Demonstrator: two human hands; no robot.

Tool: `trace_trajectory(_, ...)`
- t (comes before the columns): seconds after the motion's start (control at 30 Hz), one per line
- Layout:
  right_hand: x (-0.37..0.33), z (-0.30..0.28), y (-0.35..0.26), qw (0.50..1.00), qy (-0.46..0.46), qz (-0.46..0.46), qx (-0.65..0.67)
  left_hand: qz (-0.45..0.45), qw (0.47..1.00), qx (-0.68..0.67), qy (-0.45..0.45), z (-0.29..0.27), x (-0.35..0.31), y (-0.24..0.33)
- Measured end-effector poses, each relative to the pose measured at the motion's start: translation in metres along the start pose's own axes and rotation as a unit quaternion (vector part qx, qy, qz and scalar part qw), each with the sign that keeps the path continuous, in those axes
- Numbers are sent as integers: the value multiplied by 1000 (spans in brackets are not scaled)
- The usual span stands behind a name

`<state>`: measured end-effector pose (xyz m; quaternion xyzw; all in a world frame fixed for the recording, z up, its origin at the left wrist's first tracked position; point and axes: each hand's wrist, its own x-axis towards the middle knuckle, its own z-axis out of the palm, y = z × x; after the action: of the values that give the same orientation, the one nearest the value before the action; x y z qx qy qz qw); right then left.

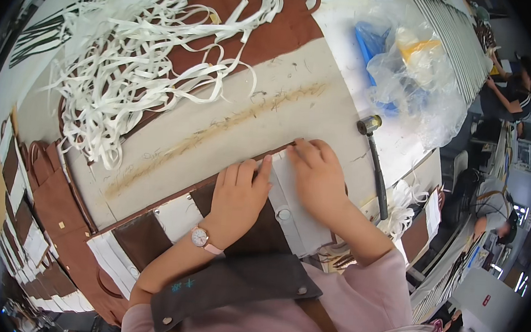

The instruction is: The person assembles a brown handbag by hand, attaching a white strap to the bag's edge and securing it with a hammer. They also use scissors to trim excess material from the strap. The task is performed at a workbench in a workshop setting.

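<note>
A flat brown-and-white striped panel [185, 218] with a reddish-brown far edge lies before me; round metal studs dot its white bands. My left hand [238, 195], with a pink-strapped watch [200, 237] at the wrist, rests on it, fingers stretched out toward the far edge and the index pointing at the right hand. Just to the right, my right hand [317, 176] has its fingers bent and closed on the panel's far edge; its thumb is mostly hidden. A dark brown apron bib [237, 292] with metal snaps covers the near part of the panel.
A tangled heap of white ribbons [124, 61] lies on brown material at the far left. A black-handled hammer [376, 165] is right of my right hand. Beyond it are crumpled plastic bags [414, 65]. Brown bag pieces [62, 212] lie left; people work at the far right.
</note>
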<state>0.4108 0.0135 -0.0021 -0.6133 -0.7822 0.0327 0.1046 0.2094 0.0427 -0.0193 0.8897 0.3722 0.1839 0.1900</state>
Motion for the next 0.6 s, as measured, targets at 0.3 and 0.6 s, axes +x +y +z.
trace_trajectory(0.3,-83,-7,82,932,71,331,-131,14,998,18,-61,-11,-63,5)
trace_trajectory(0.6,-39,-61,27,883,-28,315,345,19,999,1,-47,-5,-69,4)
